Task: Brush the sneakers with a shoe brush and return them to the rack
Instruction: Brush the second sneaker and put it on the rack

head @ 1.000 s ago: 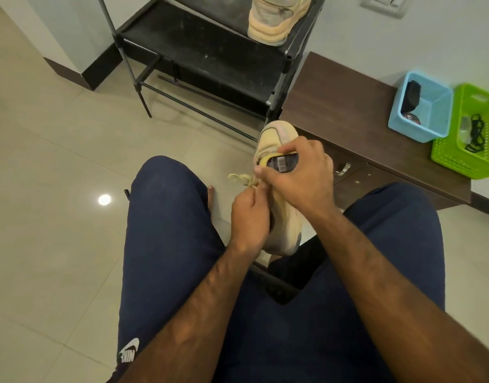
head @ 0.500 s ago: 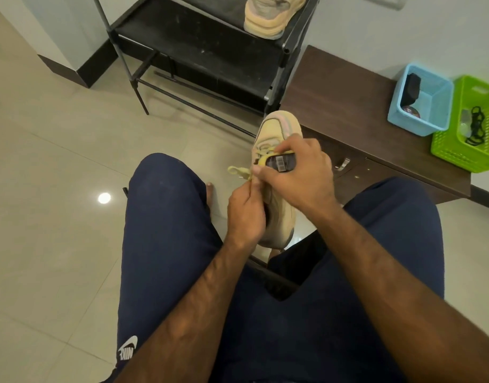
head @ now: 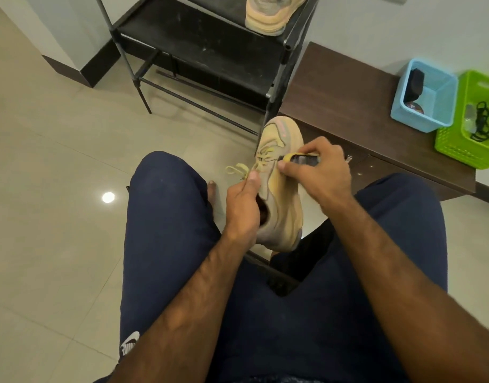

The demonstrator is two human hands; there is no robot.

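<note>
Between the knees of a seated person in navy trousers (head: 168,230), one tan sneaker (head: 284,211) is held up off the floor. Its long axis runs straight away from the person: heel nearest the lap, toe pointing out toward the rack and the brown surface. The upper faces up and a little to the left, and a loop of lace (head: 236,170) sticks out on that side.

The left hand (head: 244,208) grips the sneaker at its collar, fingers curled into the opening and thumb lying up by the laces. The right hand (head: 323,175) holds one shoe brush (head: 301,159), with a yellow rim, over the laced part, thumb and curled fingers closed round it.

Pale glossy floor tiles (head: 58,161) spread out to the left. Farther off stands one black metal rack (head: 210,53), and the second sneaker (head: 271,15) sits on an upper shelf, partly cut off by the frame. To the right of the rack, a dark brown wooden surface (head: 348,106) runs along the white wall. It carries two plastic baskets side by side: a blue basket (head: 442,111) and a green basket (head: 459,150), each holding small dark items.
</note>
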